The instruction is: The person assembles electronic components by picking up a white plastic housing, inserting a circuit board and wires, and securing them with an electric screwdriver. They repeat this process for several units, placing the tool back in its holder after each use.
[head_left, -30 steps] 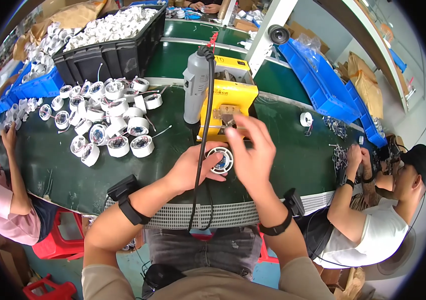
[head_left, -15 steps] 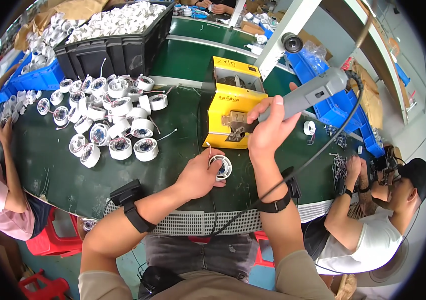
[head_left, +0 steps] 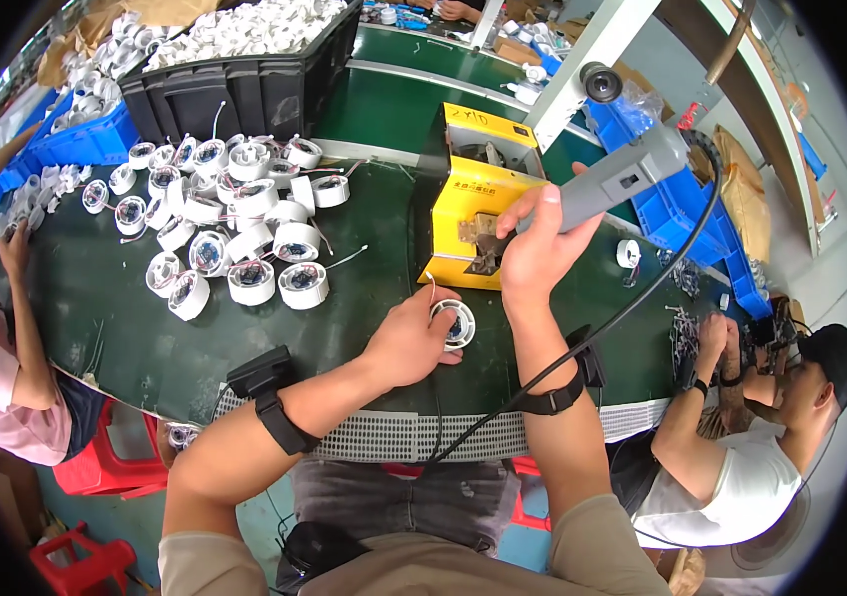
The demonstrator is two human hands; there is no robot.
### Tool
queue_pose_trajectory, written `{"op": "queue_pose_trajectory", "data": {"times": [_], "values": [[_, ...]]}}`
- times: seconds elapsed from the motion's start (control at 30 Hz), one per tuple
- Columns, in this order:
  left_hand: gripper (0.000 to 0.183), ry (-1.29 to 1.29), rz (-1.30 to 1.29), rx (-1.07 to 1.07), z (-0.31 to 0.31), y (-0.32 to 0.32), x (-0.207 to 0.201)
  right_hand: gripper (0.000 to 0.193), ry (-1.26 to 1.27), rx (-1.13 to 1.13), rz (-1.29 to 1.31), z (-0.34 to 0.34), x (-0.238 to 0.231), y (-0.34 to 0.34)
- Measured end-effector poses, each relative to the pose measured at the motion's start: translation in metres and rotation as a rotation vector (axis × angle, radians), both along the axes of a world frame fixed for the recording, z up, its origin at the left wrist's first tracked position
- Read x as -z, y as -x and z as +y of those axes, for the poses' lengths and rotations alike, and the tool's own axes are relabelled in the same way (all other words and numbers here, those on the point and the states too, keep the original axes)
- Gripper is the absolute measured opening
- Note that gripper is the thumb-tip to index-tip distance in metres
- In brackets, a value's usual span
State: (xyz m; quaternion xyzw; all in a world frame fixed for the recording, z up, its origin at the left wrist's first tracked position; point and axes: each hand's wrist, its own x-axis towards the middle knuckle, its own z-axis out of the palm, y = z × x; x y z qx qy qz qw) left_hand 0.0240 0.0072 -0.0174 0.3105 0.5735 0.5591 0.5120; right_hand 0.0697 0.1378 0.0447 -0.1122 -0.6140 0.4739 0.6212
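Round white housing flat on green table; grey electric screwdriver raised, tilted

Dark green workbench ran across; black plastic crate and blue plastic bins behind. Red plastic stool stood on teal floor. White post rose behind.

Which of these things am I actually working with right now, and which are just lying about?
In use: left hand on white round housing; right hand holding grey power screwdriver; yellow box.
Lying about: pile of white housings; black crate; blue bins.
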Motion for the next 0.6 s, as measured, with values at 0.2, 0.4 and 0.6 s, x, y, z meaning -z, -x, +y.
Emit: {"op": "queue_pose_trajectory", "data": {"times": [0.2, 0.4, 0.6], "values": [[0.028, -0.014, 0.012, -0.019, 0.001, 0.001, 0.002, 0.046, 0.169, -0.127, 0.038, -0.031, 0.001, -0.023], [0.024, -0.111, 0.035, -0.1, 0.002, -0.003, 0.01, 0.051, 0.199, -0.203, -0.013, -0.059, 0.013, -0.035], [0.025, -0.082, 0.06, -0.09, 0.001, -0.005, 0.008, 0.053, 0.183, -0.188, -0.064, -0.06, 0.02, -0.036]]}}
